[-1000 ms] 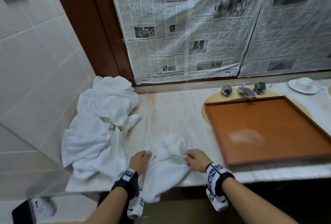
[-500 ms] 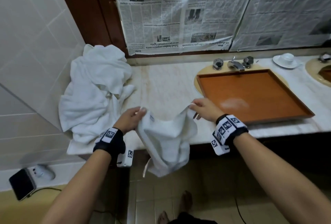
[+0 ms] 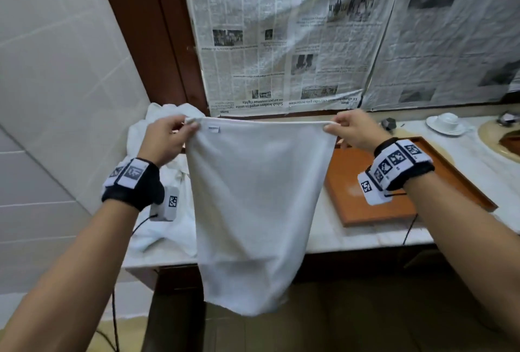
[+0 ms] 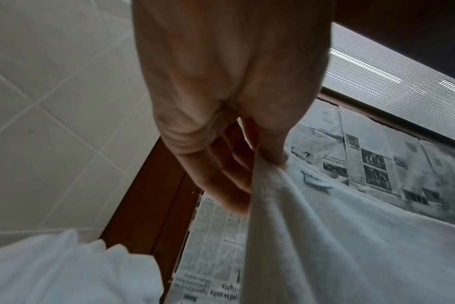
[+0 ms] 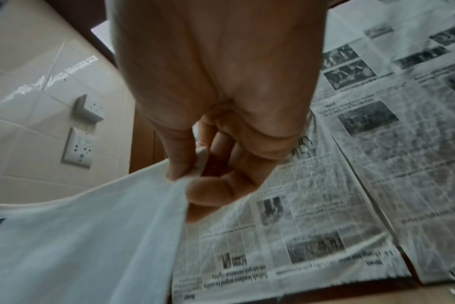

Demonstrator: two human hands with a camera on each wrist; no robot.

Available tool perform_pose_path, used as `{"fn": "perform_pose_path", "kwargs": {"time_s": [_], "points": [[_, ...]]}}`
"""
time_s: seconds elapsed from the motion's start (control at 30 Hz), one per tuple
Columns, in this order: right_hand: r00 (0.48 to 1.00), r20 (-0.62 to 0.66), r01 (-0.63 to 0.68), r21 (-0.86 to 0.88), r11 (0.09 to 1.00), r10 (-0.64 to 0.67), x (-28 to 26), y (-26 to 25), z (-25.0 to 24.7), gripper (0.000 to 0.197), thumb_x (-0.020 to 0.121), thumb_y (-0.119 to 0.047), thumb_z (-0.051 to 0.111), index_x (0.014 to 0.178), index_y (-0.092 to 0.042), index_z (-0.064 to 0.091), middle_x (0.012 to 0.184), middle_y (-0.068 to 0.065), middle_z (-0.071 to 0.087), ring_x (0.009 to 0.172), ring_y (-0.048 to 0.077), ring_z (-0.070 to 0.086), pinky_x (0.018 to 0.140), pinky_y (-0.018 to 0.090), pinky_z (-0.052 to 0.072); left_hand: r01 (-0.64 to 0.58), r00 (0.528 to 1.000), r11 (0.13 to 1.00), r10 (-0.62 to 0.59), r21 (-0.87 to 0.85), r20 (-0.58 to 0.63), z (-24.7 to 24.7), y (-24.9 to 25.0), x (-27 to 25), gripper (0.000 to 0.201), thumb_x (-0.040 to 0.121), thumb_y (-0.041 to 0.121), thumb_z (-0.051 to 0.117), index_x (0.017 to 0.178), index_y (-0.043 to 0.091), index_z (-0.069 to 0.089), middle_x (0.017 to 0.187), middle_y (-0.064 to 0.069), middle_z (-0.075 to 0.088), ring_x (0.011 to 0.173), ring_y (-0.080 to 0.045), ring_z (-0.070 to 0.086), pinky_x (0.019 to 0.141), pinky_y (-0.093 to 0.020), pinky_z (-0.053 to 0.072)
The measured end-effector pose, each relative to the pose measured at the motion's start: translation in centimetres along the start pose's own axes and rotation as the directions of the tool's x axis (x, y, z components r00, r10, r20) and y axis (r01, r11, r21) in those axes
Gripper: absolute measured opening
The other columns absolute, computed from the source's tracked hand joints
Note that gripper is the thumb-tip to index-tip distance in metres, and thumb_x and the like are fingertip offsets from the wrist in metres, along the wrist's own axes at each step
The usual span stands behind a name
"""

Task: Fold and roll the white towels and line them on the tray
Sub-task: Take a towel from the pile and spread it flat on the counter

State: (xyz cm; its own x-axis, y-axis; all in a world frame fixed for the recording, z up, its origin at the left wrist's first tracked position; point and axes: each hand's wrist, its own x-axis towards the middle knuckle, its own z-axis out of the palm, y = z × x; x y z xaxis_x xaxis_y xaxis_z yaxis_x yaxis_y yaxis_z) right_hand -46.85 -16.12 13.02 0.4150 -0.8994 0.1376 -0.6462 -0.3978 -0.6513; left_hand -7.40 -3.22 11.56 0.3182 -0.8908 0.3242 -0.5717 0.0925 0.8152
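Note:
A white towel (image 3: 259,205) hangs spread flat in front of me, its top edge pulled straight between my hands. My left hand (image 3: 180,132) pinches the top left corner beside a small label, seen close in the left wrist view as the towel (image 4: 338,236) under my left hand (image 4: 268,160). My right hand (image 3: 337,129) pinches the top right corner; the right wrist view shows the towel (image 5: 91,236) held by my right hand (image 5: 185,181). The orange-brown tray (image 3: 365,202) lies on the counter at the right, partly hidden by the towel.
A heap of white towels (image 3: 166,227) lies on the marble counter (image 3: 351,236) at the left, against the tiled wall. Newspaper (image 3: 295,42) covers the window behind. A white cup and saucer (image 3: 446,123) and a tap knob (image 3: 389,124) stand behind the tray.
I have lifted the towel off the counter and pulled my hands apart. It went from a crumpled bunch to a flat sheet hanging from its two top corners.

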Motion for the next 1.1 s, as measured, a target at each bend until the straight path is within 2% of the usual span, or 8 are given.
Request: {"fn": "perform_pose_path", "kwargs": {"time_s": [0.07, 0.17, 0.33, 0.47, 0.7, 0.87, 0.97, 1.1], "points": [[0.999, -0.036, 0.030, 0.025, 0.999, -0.029, 0.8, -0.8, -1.2, 0.025, 0.095, -0.028, 0.063, 0.084, -0.006, 0.066, 0.076, 0.017, 0.067, 0.052, 0.012, 0.066, 0.059, 0.048, 0.055, -0.028, 0.999, 0.999, 0.028, 0.017, -0.017, -0.5, 1.2, 1.6, 0.012, 0.096, 0.030, 0.064, 0.090, 0.023, 0.072, 0.091, -0.009, 0.063, 0.083, -0.019, 0.064, 0.066, -0.044, 0.063], [0.991, -0.127, 0.039, 0.094, 0.995, -0.026, 2.0, -1.7, -2.6, 0.018, 0.094, -0.027, 0.065, 0.083, -0.012, 0.066, 0.076, 0.014, 0.070, 0.060, 0.021, 0.071, 0.064, 0.057, 0.058, -0.070, 0.996, 0.995, 0.074, 0.072, -0.054, -0.7, 3.1, 3.5, 0.020, 0.096, 0.032, 0.063, 0.092, 0.014, 0.072, 0.082, -0.005, 0.062, 0.077, -0.019, 0.065, 0.064, -0.040, 0.063], [0.987, -0.162, 0.028, 0.236, 0.971, 0.011, 3.4, -2.4, -4.6, 0.013, 0.093, -0.021, 0.068, 0.088, -0.008, 0.067, 0.089, 0.020, 0.069, 0.072, 0.031, 0.072, 0.079, 0.051, 0.060, -0.116, 0.989, 0.984, 0.127, 0.134, -0.072, -1.0, 4.6, 5.5, 0.020, 0.094, 0.033, 0.065, 0.088, 0.015, 0.072, 0.085, -0.015, 0.068, 0.076, -0.023, 0.070, 0.060, -0.037, 0.062], [0.990, -0.142, 0.024, 0.245, 0.969, 0.011, 3.6, -2.3, -5.2, 0.008, 0.093, -0.015, 0.068, 0.091, -0.007, 0.066, 0.088, 0.016, 0.071, 0.078, 0.034, 0.073, 0.082, 0.047, 0.059, -0.126, 0.989, 0.969, 0.140, 0.212, -0.050, -1.4, 4.8, 5.9, 0.018, 0.092, 0.031, 0.069, 0.091, 0.014, 0.073, 0.085, -0.012, 0.069, 0.075, -0.024, 0.070, 0.056, -0.035, 0.062], [0.981, -0.176, 0.096, 0.046, 0.994, -0.087, 4.6, -3.0, -6.1, 0.011, 0.094, -0.020, 0.065, 0.095, -0.009, 0.067, 0.078, 0.005, 0.072, 0.066, 0.018, 0.073, 0.069, 0.032, 0.057, -0.150, 0.987, 0.941, 0.160, 0.302, -0.008, -2.3, 4.8, 6.9, 0.015, 0.093, 0.026, 0.067, 0.088, 0.012, 0.071, 0.077, -0.009, 0.071, 0.069, -0.018, 0.070, 0.052, -0.026, 0.058], [0.953, -0.280, 0.115, -0.016, 0.993, -0.115, 5.6, -3.4, -5.6, 0.010, 0.096, -0.022, 0.062, 0.092, -0.012, 0.064, 0.078, 0.003, 0.071, 0.055, 0.011, 0.069, 0.060, 0.028, 0.056, -0.192, 0.969, 0.913, 0.234, 0.360, -0.076, -2.5, 4.8, 7.7, 0.018, 0.093, 0.031, 0.066, 0.083, 0.017, 0.069, 0.068, 0.000, 0.067, 0.055, 0.000, 0.060, 0.057, -0.021, 0.047], [0.944, -0.310, 0.108, -0.034, 0.994, -0.113, 6.2, -3.3, -4.8, 0.011, 0.095, -0.023, 0.063, 0.089, -0.014, 0.063, 0.074, 0.002, 0.069, 0.048, 0.007, 0.063, 0.050, 0.021, 0.052, -0.162, 0.974, 0.907, 0.210, 0.388, -0.085, -2.2, 4.2, 8.1, 0.018, 0.093, 0.033, 0.065, 0.081, 0.020, 0.067, 0.062, 0.004, 0.065, 0.055, 0.001, 0.059, 0.056, -0.011, 0.036], [0.956, -0.289, 0.046, -0.035, 0.998, -0.054, 6.9, -2.1, -3.7, 0.014, 0.094, -0.028, 0.066, 0.089, -0.016, 0.063, 0.067, 0.003, 0.066, 0.044, 0.004, 0.057, 0.041, 0.014, 0.043, -0.115, 0.985, 0.936, 0.151, 0.334, -0.083, -1.2, 2.2, 8.5, 0.018, 0.094, 0.031, 0.065, 0.081, 0.018, 0.067, 0.063, 0.002, 0.068, 0.057, -0.004, 0.063, 0.059, -0.012, 0.042]]}}
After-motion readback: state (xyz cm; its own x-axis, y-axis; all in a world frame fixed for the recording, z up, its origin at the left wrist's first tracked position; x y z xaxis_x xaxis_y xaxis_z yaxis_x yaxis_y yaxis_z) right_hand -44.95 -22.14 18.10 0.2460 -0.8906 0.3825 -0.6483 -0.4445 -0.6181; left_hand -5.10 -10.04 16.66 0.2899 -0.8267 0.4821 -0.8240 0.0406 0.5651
